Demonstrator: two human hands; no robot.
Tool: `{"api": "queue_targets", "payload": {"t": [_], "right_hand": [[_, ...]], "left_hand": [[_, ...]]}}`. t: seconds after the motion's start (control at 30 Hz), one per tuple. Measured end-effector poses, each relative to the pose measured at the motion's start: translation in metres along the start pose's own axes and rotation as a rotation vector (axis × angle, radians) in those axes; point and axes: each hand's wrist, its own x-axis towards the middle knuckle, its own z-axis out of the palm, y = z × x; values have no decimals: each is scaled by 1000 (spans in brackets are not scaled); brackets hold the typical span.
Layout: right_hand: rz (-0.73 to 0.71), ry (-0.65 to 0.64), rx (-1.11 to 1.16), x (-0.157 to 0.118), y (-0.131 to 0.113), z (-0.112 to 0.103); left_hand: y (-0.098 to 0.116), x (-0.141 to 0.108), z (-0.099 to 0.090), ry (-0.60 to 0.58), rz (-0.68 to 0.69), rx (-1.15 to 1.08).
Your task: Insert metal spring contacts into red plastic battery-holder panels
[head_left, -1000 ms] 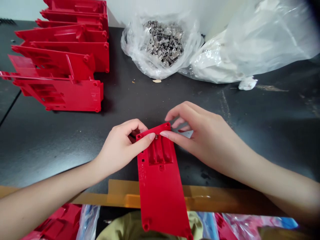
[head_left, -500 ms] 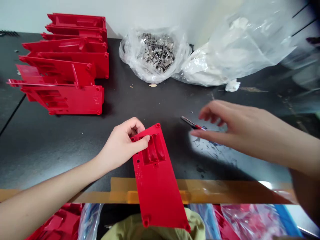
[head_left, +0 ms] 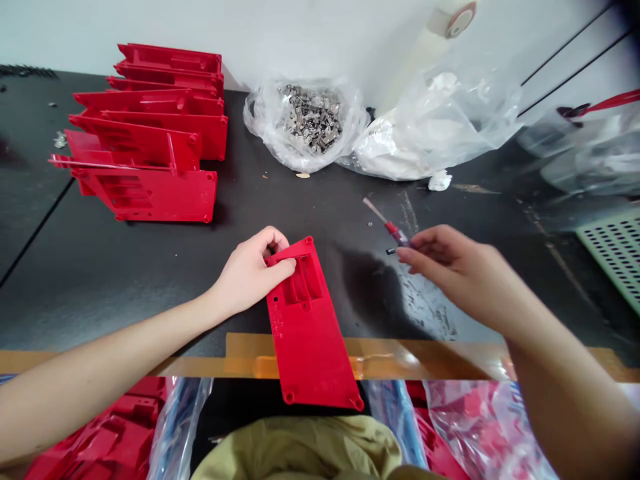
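Note:
My left hand (head_left: 260, 270) grips the upper left corner of a red plastic panel (head_left: 317, 353), its thumb lying over the recessed slots. The panel's lower end reaches past the table edge towards me. In my right hand (head_left: 445, 260) is a screwdriver (head_left: 392, 229) with a red and dark handle, held between thumb and fingers. Its blade points up and to the left, slightly above the table. A small dark piece (head_left: 391, 251) shows beside the handle; I cannot tell what it is.
Several red panels (head_left: 170, 197) stand in a row at the back left. Behind the work area sit a bag of small metal clips (head_left: 315, 120) and a bag of white material (head_left: 400, 150). A pale green perforated tray (head_left: 615, 247) is at the right. Bags of red parts (head_left: 480, 420) lie below the table edge.
My right hand, formerly open over the screwdriver on the table, has closed on it and lifted it. My left hand still holds the panel. The view has shifted somewhat to the right.

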Motion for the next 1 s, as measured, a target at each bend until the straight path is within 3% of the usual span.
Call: {"api": "queue_targets", "payload": {"t": [0.07,0.17,0.27,0.43,0.6,0.67,0.83,1.0], "right_hand": [[-25,150,225,-2,-17,-10],[-192,340,654,4,-42,-17],[-301,316,1024,17,-67,-12],[-422,224,972,27,-103,15],[-615,49,1002,27,-101,48],[-655,67,1027,30,-97,56],[-719,253,894,35,-97,57],[-676,204,757,32,-98,55]], "left_hand": [[-1,0,0,2,19,-15],[-1,-1,1,-3,33,-16],[-1,-4,1,14,42,29],[-4,-6,0,14,140,131],[-3,-4,-1,34,190,168],[-2,-4,-1,15,182,157],[-1,-4,-1,-15,160,113],[-1,-4,-1,-27,130,101]]}}
